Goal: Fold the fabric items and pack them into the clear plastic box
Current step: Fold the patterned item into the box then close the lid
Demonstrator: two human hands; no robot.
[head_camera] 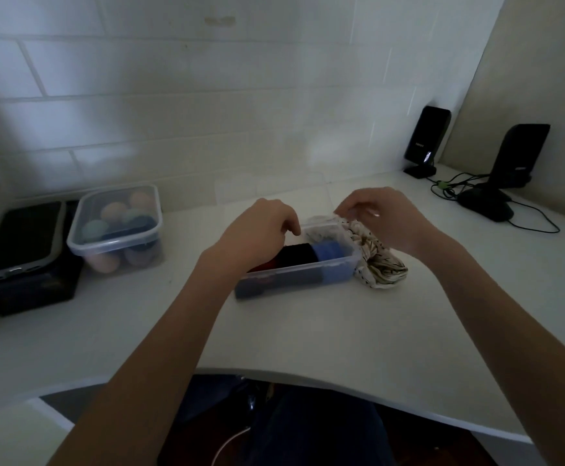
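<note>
A clear plastic box (311, 268) stands mid-table holding folded fabric: a dark red piece, a black piece (297, 255) and a blue piece (329, 252). My left hand (257, 230) rests over the box's left half, fingers curled down onto the folded pieces. A cream patterned fabric (380, 265) drapes over the box's right end and bunches on the table beside it. My right hand (380, 218) pinches the top edge of this cream fabric above the box's far right corner. The clear lid (271, 188) leans behind the box.
A lidded clear container (116, 227) of coloured balls sits at the left, beside a phone (22, 240) on a dark box. Two black speakers (425, 139) (516, 156), a mouse (486, 205) and cables occupy the back right. The table's curved front edge (308, 378) is near my lap.
</note>
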